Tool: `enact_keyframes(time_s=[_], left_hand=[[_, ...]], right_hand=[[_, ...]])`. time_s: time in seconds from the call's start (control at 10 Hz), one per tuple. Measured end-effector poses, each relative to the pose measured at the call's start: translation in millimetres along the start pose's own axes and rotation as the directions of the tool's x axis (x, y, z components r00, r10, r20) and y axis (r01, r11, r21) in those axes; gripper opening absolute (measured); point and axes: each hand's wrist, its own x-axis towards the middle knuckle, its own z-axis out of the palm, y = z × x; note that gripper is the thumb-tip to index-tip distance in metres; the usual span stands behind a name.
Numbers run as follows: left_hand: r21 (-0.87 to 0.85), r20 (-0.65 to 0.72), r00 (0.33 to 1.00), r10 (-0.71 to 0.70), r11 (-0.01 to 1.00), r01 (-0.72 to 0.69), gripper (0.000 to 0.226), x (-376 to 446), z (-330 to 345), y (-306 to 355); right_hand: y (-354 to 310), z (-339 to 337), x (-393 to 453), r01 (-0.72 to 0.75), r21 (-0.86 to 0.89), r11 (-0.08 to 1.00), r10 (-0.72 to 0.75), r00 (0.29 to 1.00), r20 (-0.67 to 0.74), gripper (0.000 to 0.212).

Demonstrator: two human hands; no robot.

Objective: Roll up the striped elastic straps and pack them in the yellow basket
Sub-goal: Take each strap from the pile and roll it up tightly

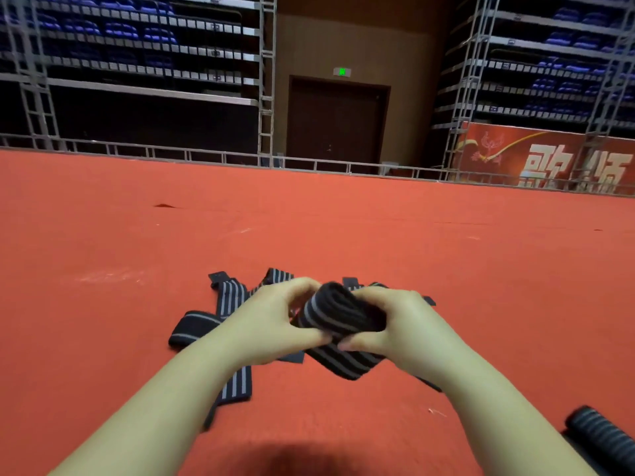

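Both hands hold a black strap with grey stripes, partly wound into a roll (pixel 338 312), just above the red floor. My left hand (pixel 271 321) grips the roll's left end and my right hand (pixel 402 324) grips its right end. The loose tail of this strap (pixel 347 364) hangs down under the roll. Several unrolled striped straps (pixel 228 298) lie in a heap on the floor behind and left of my hands. A finished striped roll (pixel 604 438) lies at the lower right edge. No yellow basket is in view.
A wide red carpeted floor (pixel 309 228) stretches ahead to a low metal rail (pixel 206 156). Beyond it stand scaffold-like stands with blue seats (pixel 120 29), a dark door (pixel 335 121) and a red banner (pixel 549 159) at right.
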Motion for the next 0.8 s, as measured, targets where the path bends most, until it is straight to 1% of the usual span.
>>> enact_keyframes(time_s=[0.1, 0.2, 0.3, 0.4, 0.5, 0.6, 0.7, 0.8], left_hand=[[0.276, 0.149, 0.978, -0.144, 0.956, 0.098, 0.039, -6.2, 21.8, -12.5], [0.452, 0.239, 0.922, -0.303, 0.876, 0.171, 0.043, -11.8, 45.9, -16.3], [0.521, 0.306, 0.868, -0.392, 0.832, 0.191, 0.040, -19.4, 67.5, -29.9], [0.548, 0.312, 0.851, -0.423, 0.812, 0.202, 0.037, -27.0, 86.3, -44.3], [0.607, 0.332, 0.832, -0.446, 0.775, 0.174, 0.038, -25.2, 97.3, -55.6], [0.631, 0.338, 0.836, -0.432, 0.763, 0.139, 0.040, -23.5, 102.6, -65.6], [0.646, 0.350, 0.835, -0.424, 0.755, 0.112, 0.039, -19.7, 106.1, -77.2], [0.666, 0.352, 0.854, -0.383, 0.743, 0.058, 0.039, -11.8, 112.0, -80.7]], right_hand=[[24.0, 32.0, 7.1, 0.026, -0.249, 0.968, 0.019, 0.984, 0.176, 0.042], [53.5, 71.1, 10.7, 0.045, -0.351, 0.935, 0.066, 0.952, 0.297, 0.045], [75.7, 103.3, 4.4, 0.045, -0.392, 0.919, 0.100, 0.935, 0.341, 0.048], [85.4, 123.7, -4.5, 0.074, -0.438, 0.896, 0.095, 0.931, 0.352, 0.050], [88.8, 133.9, -5.8, 0.076, -0.478, 0.875, 0.125, 0.919, 0.375, 0.051], [89.7, 139.3, -4.2, 0.092, -0.507, 0.857, 0.128, 0.915, 0.383, 0.055], [89.4, 137.1, -1.8, 0.139, -0.551, 0.823, 0.135, 0.894, 0.428, 0.057], [91.5, 123.3, 3.3, 0.150, -0.539, 0.829, 0.141, 0.876, 0.460, 0.055]])
